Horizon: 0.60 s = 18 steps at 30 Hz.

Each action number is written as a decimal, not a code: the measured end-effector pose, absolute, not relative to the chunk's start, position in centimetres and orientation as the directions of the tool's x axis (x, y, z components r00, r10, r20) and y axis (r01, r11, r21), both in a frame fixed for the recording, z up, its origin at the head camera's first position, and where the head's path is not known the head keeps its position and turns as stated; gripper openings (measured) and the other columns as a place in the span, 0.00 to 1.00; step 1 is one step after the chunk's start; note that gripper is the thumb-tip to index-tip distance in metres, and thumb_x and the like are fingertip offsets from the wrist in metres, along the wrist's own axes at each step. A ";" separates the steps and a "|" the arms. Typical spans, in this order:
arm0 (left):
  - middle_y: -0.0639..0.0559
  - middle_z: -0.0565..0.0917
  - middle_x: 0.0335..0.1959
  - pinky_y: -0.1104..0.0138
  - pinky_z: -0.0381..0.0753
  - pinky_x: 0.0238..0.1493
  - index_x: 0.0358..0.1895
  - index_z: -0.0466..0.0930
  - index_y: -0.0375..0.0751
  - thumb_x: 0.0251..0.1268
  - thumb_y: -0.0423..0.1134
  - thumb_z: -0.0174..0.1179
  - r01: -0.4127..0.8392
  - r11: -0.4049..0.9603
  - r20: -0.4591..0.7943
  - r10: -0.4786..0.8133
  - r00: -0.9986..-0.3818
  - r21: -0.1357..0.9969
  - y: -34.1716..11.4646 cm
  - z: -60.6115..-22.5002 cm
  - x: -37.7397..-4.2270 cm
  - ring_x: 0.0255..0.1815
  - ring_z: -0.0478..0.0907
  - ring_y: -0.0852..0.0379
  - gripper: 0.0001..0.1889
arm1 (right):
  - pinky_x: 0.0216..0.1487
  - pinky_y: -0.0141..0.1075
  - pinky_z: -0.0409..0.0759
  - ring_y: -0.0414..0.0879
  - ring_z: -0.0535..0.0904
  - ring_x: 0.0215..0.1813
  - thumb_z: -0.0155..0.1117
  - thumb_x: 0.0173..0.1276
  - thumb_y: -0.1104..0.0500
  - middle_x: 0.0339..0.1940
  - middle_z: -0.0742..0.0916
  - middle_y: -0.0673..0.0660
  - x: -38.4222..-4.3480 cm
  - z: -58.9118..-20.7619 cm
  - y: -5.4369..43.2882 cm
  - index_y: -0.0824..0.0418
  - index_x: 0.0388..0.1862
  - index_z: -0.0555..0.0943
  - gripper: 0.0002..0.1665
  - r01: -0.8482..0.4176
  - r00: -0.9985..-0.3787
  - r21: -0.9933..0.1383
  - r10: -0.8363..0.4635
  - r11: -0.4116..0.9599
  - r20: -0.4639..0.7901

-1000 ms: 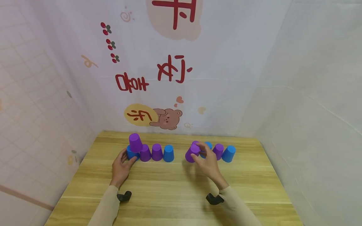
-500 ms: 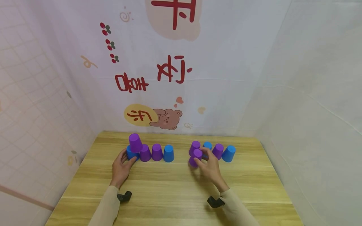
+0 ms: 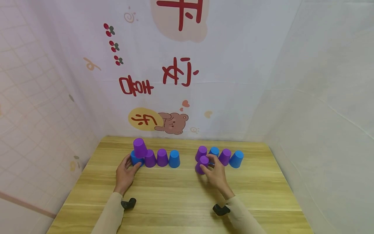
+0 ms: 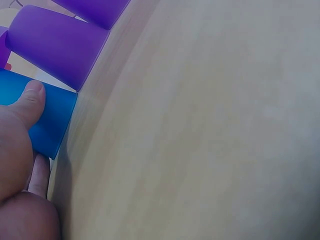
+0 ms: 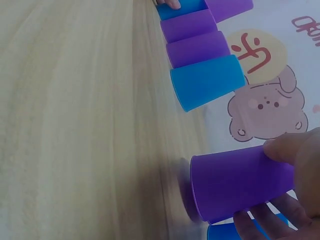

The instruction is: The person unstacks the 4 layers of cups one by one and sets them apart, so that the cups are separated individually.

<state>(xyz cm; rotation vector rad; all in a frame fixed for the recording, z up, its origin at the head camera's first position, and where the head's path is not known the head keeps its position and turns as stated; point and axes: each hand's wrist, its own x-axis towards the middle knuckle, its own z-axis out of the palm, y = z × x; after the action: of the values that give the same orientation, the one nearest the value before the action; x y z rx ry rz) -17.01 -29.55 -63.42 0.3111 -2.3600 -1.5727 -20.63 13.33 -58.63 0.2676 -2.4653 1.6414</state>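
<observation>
Head view shows the right hand point(image 3: 215, 172) fingers pinching the upside-down purple cup point(image 3: 202, 164), just in front of the right row on the worktop point(image 3: 175, 195); left hand point(image 3: 125, 174) fingers grip the blue cup point(image 3: 135, 160).

Bare wooden table point(image 3: 181, 191) lies open from 4 to 8 o'clock, and a clear lane runs toward 12 between the two cup rows. The left cup row point(image 3: 157, 158) blocks 11 o'clock, the right cup row point(image 3: 225, 157) blocks 1 o'clock, and the backdrop wall point(image 3: 187, 97) stands behind both.
</observation>
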 end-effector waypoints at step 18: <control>0.28 0.75 0.84 0.58 0.75 0.79 0.88 0.65 0.35 0.82 0.44 0.72 -0.016 0.392 0.123 -0.327 -0.937 0.920 -29.7 -63.5 -17.1 0.83 0.76 0.30 0.40 | 0.67 0.62 0.93 0.74 0.90 0.66 0.82 0.72 0.67 0.66 0.90 0.73 -20.7 -59.4 13.0 0.67 0.69 0.81 0.30 -0.220 -0.975 -0.903 -0.045 0.368 0.219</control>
<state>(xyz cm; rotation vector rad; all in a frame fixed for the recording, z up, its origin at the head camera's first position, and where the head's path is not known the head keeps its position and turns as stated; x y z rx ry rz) -17.11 -29.75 -63.51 0.3010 -2.3696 -1.5611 -20.73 13.00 -59.39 0.2406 -2.4648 1.6648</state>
